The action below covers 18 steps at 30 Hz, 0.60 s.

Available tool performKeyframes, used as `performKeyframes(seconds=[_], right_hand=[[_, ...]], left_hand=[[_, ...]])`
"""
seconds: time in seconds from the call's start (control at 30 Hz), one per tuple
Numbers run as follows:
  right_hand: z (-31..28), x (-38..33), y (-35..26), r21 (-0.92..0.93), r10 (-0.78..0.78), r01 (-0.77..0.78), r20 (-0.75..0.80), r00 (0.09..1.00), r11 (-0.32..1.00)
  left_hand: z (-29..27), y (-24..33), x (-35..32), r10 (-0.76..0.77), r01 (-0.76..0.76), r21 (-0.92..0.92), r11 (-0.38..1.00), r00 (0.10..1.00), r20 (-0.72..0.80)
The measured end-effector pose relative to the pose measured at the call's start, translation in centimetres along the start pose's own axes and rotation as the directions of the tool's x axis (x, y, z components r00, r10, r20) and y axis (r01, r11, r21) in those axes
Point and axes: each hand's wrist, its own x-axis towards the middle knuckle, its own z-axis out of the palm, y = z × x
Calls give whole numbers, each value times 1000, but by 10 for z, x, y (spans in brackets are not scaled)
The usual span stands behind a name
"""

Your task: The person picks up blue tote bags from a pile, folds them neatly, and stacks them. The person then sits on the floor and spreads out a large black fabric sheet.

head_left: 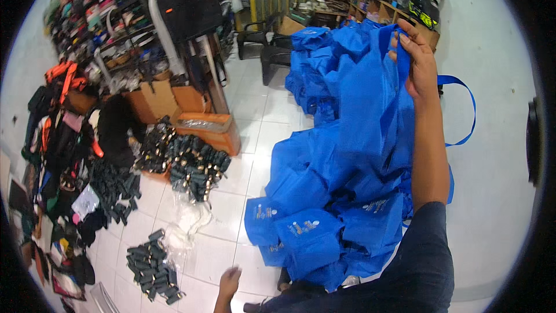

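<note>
My right hand (418, 58) is raised at the upper right, its fingers closed on the edge of a blue fabric bag (370, 98). The bag hangs down in folds over a heap of similar blue bags (307, 232), several with pale printing. A loop of blue strap (474, 110) sticks out to the right behind my forearm. Low in the view, my left hand (230, 282) hangs near the lower edge, away from the bags. Its fingers are curled together, and nothing shows in them.
Small dark rolled items lie in a pile (153, 269) on the white tiled floor (217, 255), beside crumpled clear plastic (188, 223). More fill an area by a cardboard box (208, 130). Packed shelves (116, 29) stand at the left. A black chair (275, 52) and helmets (425, 3) are behind.
</note>
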Motion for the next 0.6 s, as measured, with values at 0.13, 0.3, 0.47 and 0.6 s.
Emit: performKeyframes(seconds=[0.13,0.3,0.47,0.6], right_hand=[[123,-94,-27,320,34,-143,323,946,937],[240,-219,-28,379,69,-433,682,728,818],[274,-300,-13,320,175,-625,781,599,712],[337,-366,5,261,153,-799,904,399,541]], left_hand=[[5,94,12,33,3,-253,968,990,138],[-38,93,-10,250,-137,-749,648,968,38],[-116,86,-122,160,-213,-738,640,977,-144],[-140,48,-183,-53,-275,-639,718,894,-444]])
